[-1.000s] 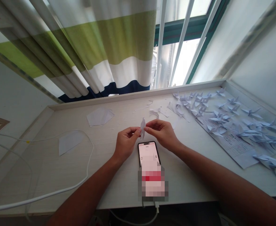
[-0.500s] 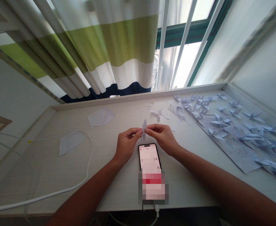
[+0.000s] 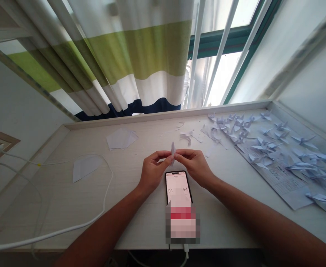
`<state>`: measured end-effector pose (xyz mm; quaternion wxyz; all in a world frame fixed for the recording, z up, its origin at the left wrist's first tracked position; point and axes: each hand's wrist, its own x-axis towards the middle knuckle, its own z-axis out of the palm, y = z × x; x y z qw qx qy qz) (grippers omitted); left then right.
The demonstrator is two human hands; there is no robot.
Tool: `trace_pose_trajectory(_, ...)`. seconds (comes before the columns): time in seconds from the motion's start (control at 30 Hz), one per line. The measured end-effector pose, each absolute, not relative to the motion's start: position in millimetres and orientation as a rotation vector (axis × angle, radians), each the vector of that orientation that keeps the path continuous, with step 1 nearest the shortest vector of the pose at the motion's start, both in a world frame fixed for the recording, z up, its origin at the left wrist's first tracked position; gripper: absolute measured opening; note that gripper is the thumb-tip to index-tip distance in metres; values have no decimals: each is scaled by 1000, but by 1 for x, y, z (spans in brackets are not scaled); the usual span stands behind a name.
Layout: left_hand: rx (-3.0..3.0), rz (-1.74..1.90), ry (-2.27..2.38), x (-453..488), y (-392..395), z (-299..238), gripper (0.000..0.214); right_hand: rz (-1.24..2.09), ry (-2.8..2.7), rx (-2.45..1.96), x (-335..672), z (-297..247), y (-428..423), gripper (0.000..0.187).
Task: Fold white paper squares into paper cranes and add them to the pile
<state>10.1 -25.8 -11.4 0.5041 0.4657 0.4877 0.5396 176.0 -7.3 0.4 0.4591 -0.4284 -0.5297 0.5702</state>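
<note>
Between the two hands, just above the top end of the phone, a small pale-lilac folded paper piece (image 3: 173,151) stands upright, narrow and pointed. The left hand (image 3: 152,171) pinches its left side between thumb and forefinger, and the right hand (image 3: 195,165) pinches the right side the same way; the fingers (image 3: 167,160) of both are clenched on the paper, held a little off the desk.

Judging from the grip, the fold goes best if both pinches stay close to the crease and pull evenly, so the thin paper neither tears nor skews.

Directly below the hands lies a black smartphone (image 3: 179,189) with a lit white screen, its cable running off the near edge. To the left a white charging cable (image 3: 106,193) loops across the pale wooden desk (image 3: 135,207), passing a flat lilac paper sheet (image 3: 85,166); another folded sheet (image 3: 121,138) lies farther back. Small paper scraps (image 3: 189,135) sit behind the hands, and a crowd of finished lilac paper cranes (image 3: 276,148) covers the right side.

Open room lies to the left front and right front of the phone; the striped curtain (image 3: 140,63) and the window ledge close the far edge
</note>
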Motion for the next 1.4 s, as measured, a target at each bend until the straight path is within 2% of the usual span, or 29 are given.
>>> trace_pose_trajectory(0.33, 1154, 1309, 1171, 11, -28, -6, 25, 1385, -1220, -1020, 175, 2, -9, 27)
trace_pose_trajectory(0.6, 1084, 1370, 1170, 9, -27, -5, 31, 1375, -1269, -960, 176, -1, -7, 22)
trace_pose_trajectory(0.87, 1156, 1411, 1148, 9, -28, -3, 25, 1371, -1296, -895, 177, 6, -10, 24)
trace_pose_trajectory(1.23, 1090, 1432, 1159, 9, -28, -6, 29, 1348, -1189, -927, 173, -3, -9, 37)
trace_pose_trajectory(1.4, 1028, 1400, 1125, 7, -25, -9, 36, 1293, -1203, -897, 173, -9, -6, 35)
